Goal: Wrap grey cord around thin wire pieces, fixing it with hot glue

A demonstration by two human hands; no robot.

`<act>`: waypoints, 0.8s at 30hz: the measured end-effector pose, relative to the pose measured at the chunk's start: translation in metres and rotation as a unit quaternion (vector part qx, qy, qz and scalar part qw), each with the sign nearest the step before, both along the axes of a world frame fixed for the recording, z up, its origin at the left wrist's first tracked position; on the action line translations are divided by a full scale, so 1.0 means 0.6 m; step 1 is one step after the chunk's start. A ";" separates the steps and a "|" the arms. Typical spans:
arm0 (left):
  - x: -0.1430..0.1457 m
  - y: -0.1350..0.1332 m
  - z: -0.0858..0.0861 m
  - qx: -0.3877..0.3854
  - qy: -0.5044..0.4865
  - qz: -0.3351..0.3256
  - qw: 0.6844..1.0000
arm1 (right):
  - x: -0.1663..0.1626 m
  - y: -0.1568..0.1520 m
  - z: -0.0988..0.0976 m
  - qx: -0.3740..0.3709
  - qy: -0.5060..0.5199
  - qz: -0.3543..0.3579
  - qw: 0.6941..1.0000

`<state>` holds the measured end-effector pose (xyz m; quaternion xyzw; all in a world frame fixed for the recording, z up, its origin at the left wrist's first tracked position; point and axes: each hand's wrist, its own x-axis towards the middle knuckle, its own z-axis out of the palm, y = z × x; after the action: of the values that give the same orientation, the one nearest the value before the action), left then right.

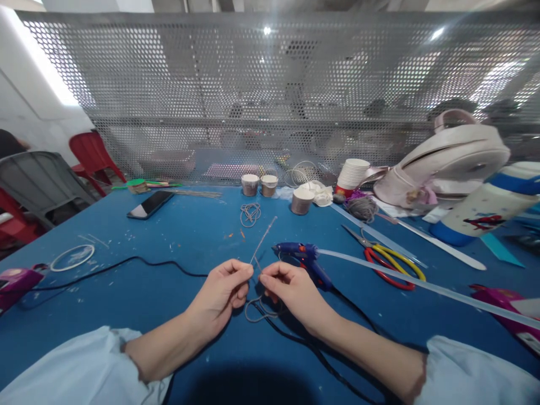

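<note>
My left hand (225, 292) pinches a thin stick (265, 238) between thumb and fingertips; it slants up and away to the right. Close beside it, my right hand (295, 289) is closed on a grey yarn (258, 315), which hangs in loops beneath the fingers. A short taut stretch of the yarn seems to run up to the stick between the two hands. Just beyond my right hand lies a blue glue gun (301, 253) with a long clear glue stick (379, 268) in its back end. Farther off rests a small tangle of grey yarn (250, 215).
Scissors (386, 259) with red and yellow handles lie to the right. Paper cups (301, 201), a water bottle (485, 208) and a pale bag (447, 157) stand farther back. A phone (151, 204) and a white ring (72, 257) are left. Black cable (169, 262) crosses the table.
</note>
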<state>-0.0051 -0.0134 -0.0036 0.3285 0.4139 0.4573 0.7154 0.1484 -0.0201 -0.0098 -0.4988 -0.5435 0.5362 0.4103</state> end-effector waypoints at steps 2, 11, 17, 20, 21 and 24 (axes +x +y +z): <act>0.000 0.001 -0.003 0.000 -0.006 0.001 1.000 | -0.001 0.000 0.000 0.000 -0.001 0.003 1.000; 0.001 0.002 -0.001 0.003 -0.036 0.017 0.999 | -0.002 -0.001 -0.003 0.006 -0.002 0.020 1.000; 0.003 0.004 -0.006 -0.005 -0.058 0.020 0.998 | -0.003 -0.002 0.001 0.004 -0.004 0.017 1.000; 0.004 0.004 -0.006 0.001 -0.064 0.035 0.997 | -0.004 -0.004 0.002 -0.004 -0.001 0.023 1.000; 0.004 0.003 -0.006 0.003 -0.064 0.041 0.997 | -0.005 -0.004 0.001 -0.009 0.000 0.026 1.000; 0.003 0.002 -0.003 0.001 -0.049 0.055 0.997 | -0.006 -0.005 -0.003 -0.013 -0.002 0.038 0.999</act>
<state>-0.0036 -0.0120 -0.0056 0.2830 0.3953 0.5122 0.7080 0.1445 -0.0234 -0.0113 -0.4837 -0.5557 0.5577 0.3823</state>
